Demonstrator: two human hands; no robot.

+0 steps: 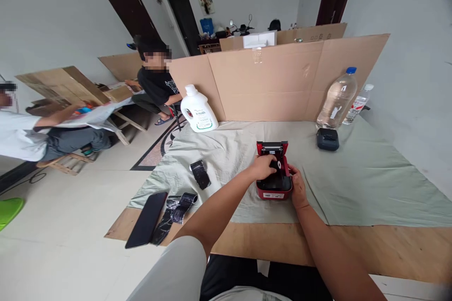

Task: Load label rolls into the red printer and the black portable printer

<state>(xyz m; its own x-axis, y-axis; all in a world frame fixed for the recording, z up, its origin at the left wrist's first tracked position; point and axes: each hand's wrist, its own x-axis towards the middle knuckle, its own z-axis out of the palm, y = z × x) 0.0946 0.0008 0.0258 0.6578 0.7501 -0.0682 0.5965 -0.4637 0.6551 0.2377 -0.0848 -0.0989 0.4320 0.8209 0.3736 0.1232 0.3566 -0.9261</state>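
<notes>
A small red and black printer (274,194), looking like a label printer, stands on the cloth in front of me with its lid raised. My left hand (262,167) reaches into the open compartment, its fingers closed on a small black roll (278,165) with a white core. Part of the roll is hidden by those fingers. My right hand (299,189) grips the printer's right side, thumb and fingers against the red casing. To the left lie a dark roll of strip (200,174), another partly unwound shiny black roll (183,206) and a flat black phone-like slab (146,221).
A white detergent jug (199,112) stands back left. At back right are a large clear bottle (337,99), a smaller bottle (359,103) and a black device (327,139). A cardboard screen (264,84) borders the back. Two people sit at the left.
</notes>
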